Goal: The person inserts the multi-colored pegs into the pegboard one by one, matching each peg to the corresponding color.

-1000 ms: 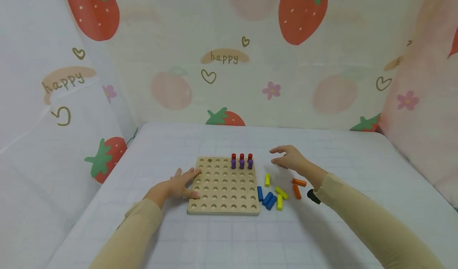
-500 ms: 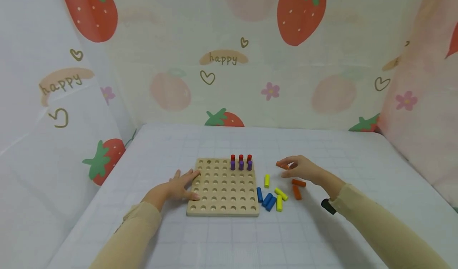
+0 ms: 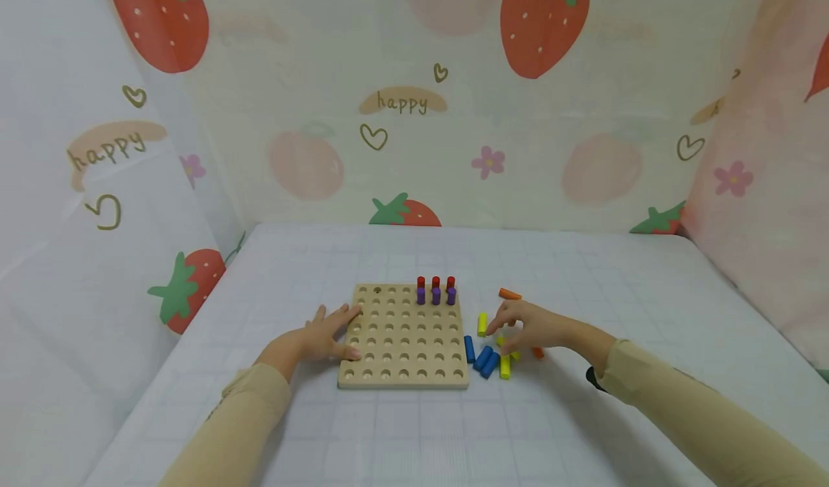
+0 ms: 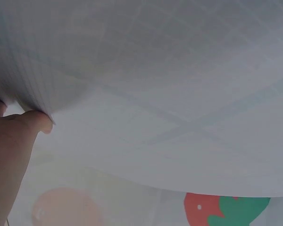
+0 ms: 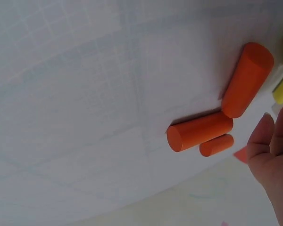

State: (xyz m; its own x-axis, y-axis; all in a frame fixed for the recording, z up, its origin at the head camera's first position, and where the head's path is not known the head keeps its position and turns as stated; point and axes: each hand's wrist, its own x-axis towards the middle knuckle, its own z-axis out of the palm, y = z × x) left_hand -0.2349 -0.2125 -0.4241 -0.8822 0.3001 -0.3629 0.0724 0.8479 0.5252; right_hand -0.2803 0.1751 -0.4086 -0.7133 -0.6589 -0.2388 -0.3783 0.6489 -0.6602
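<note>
A wooden pegboard (image 3: 411,383) with rows of holes lies flat on the table. Along its left edge rests my left hand (image 3: 316,341), fingers and thumb spread. Red pegs (image 3: 436,283) and purple pegs (image 3: 436,297) stand upright at its far right corner. My right hand (image 3: 540,326) hovers over loose yellow pegs (image 3: 505,367), partly covering them, its fingers loosely bent and apart; nothing shows between them. In the right wrist view, orange pegs (image 5: 200,131) lie beside that hand. The left wrist view shows only part of the left hand (image 4: 14,136) and tablecloth.
Blue pegs (image 3: 483,358) lie close to the board's right side. Another yellow peg (image 3: 482,324) lies behind them, and a lone orange peg (image 3: 509,294) farther back. A white checked cloth covers the table (image 3: 401,444); strawberry-printed curtains (image 3: 401,156) hang around it.
My right hand has moved from the far orange peg toward the front, over the yellow pegs, uncovering that orange peg. The left hand and the board have not moved.
</note>
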